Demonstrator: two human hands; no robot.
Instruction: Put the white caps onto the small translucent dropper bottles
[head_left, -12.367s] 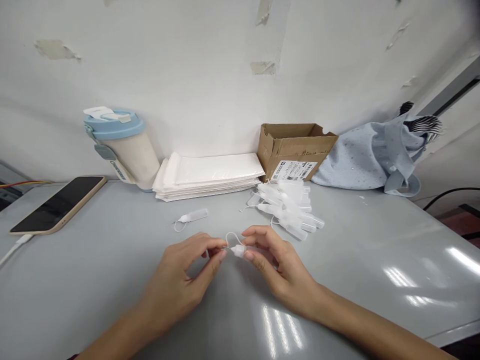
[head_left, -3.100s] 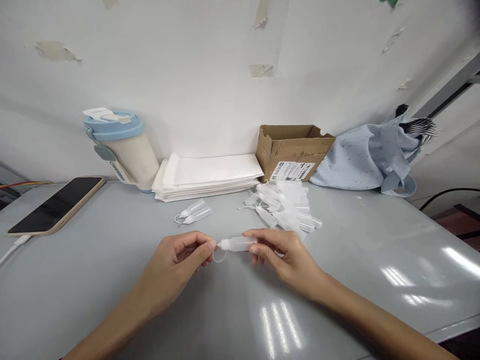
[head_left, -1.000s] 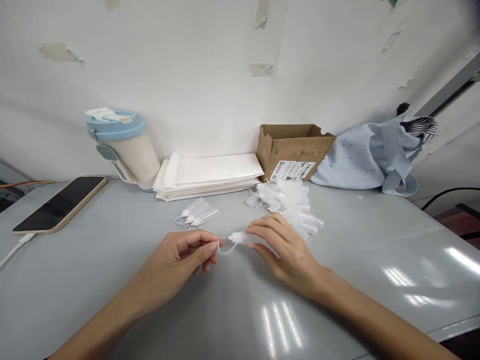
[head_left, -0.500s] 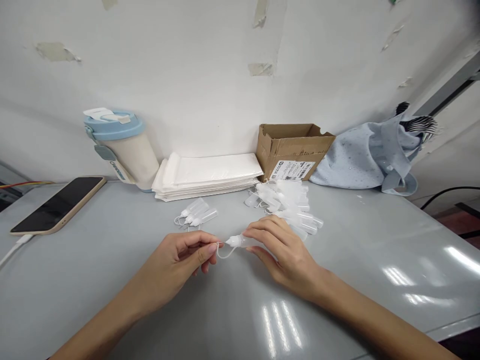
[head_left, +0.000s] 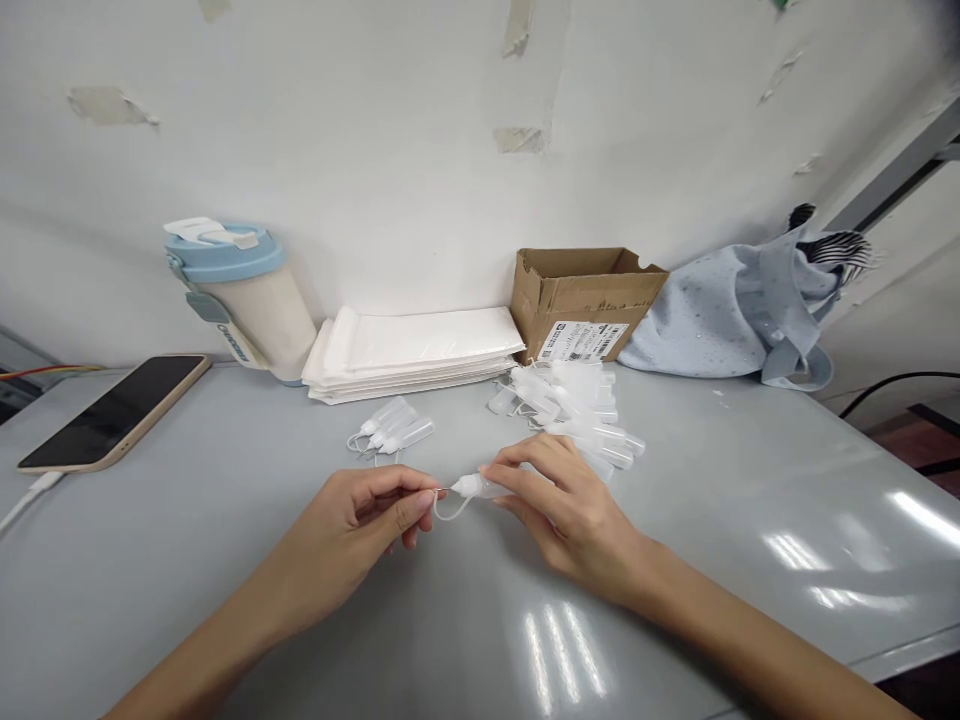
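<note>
A small translucent needle-tip squeeze bottle (head_left: 471, 486) lies level between my hands, its thin metal tip toward the left. My right hand (head_left: 566, 515) grips its body between thumb and fingers, hiding most of it. At the tip, my left hand (head_left: 375, 515) pinches the end of the bottle's thin looped strap; the small cap there is mostly covered by the fingers. Beyond my left hand a few similar bottles (head_left: 397, 425) lie side by side. Behind my right hand is a loose pile of such bottles (head_left: 577, 400).
Along the wall stand a tumbler (head_left: 259, 310) with a blue lid, a stack of white envelopes (head_left: 427, 340), an open cardboard box (head_left: 581, 300) and a light-blue cloth bag (head_left: 712, 310). A phone (head_left: 116, 410) on a charging cable lies left on the grey table (head_left: 450, 640).
The fingers of my right hand have shifted very slightly left along the bottle. My left hand keeps its pinch at the tip, and the view has moved a little.
</note>
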